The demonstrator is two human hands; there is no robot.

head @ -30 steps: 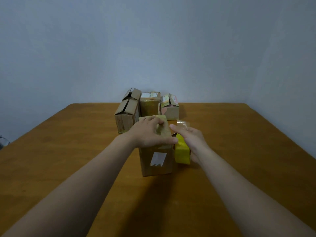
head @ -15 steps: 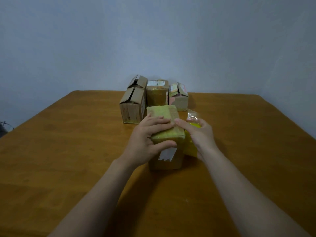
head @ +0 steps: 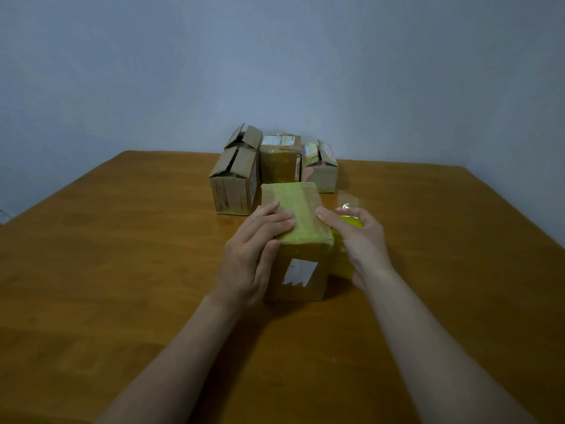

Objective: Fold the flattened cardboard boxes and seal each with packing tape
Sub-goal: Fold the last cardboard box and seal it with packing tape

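A small cardboard box (head: 301, 270) stands upright at the middle of the table, with a strip of yellowish tape (head: 298, 206) running along its top and a torn white label on its front. My left hand (head: 253, 249) presses flat fingers on the taped top near its front edge, thumb against the front face. Close against the box's right side, my right hand (head: 363, 243) grips a yellow tape roll (head: 353, 222), and its forefinger touches the top's right edge. A loose clear tape end sticks up behind that hand.
Several other cardboard boxes stand behind: one with loose top flaps (head: 234, 185), another open-flapped one (head: 244, 137) behind it, a taped one (head: 279, 162) and a labelled one (head: 321, 172). The wooden table (head: 122, 270) meets a wall at the back.
My left hand has slid back along the taped top to the near edge, and its thumb now lies on the front face. My right hand has stayed beside the box with the roll.
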